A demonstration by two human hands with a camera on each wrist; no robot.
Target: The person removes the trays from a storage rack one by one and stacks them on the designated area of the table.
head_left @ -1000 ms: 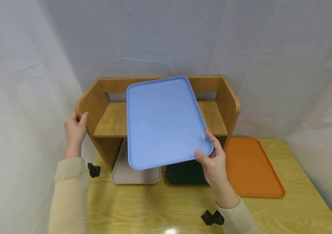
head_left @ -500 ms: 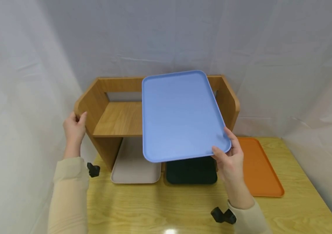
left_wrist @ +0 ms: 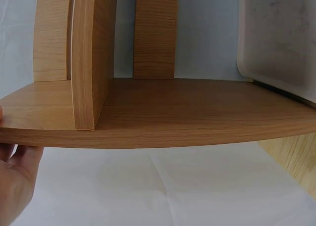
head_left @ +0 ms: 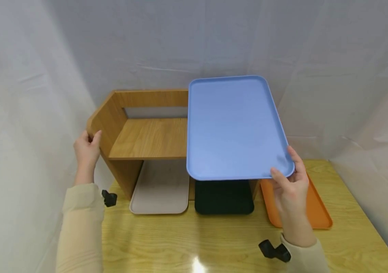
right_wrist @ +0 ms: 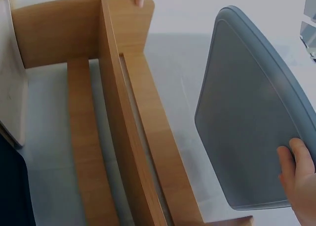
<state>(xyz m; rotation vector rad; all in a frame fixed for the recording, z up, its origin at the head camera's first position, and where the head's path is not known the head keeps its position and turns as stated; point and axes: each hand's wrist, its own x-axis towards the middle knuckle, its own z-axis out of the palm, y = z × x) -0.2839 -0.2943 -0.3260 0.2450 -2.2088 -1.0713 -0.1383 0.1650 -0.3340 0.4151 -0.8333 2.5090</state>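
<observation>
My right hand (head_left: 291, 191) grips the near right corner of a blue tray (head_left: 236, 129), thumb on top. The tray is held in the air, tilted, in front of the right half of a wooden shelf unit (head_left: 149, 138). In the right wrist view, fingers (right_wrist: 295, 159) press the tray's grey-looking underside (right_wrist: 242, 122), apart from the shelf. My left hand (head_left: 88, 153) pinches the front edge of the shelf's left side panel; in the left wrist view the thumb and fingers (left_wrist: 17, 179) lie on either side of that panel (left_wrist: 173, 112).
Below the shelf board, a beige tray (head_left: 159, 189) lies at left and a dark green tray (head_left: 223, 199) at right. An orange tray (head_left: 318, 206) lies on the wooden table (head_left: 166, 242) to the right, partly covered by my right hand. White curtains (head_left: 361, 94) surround the table.
The blue tray has moved right and slightly up with my right hand, uncovering the shelf's left and middle part. My left hand has stayed on the side panel.
</observation>
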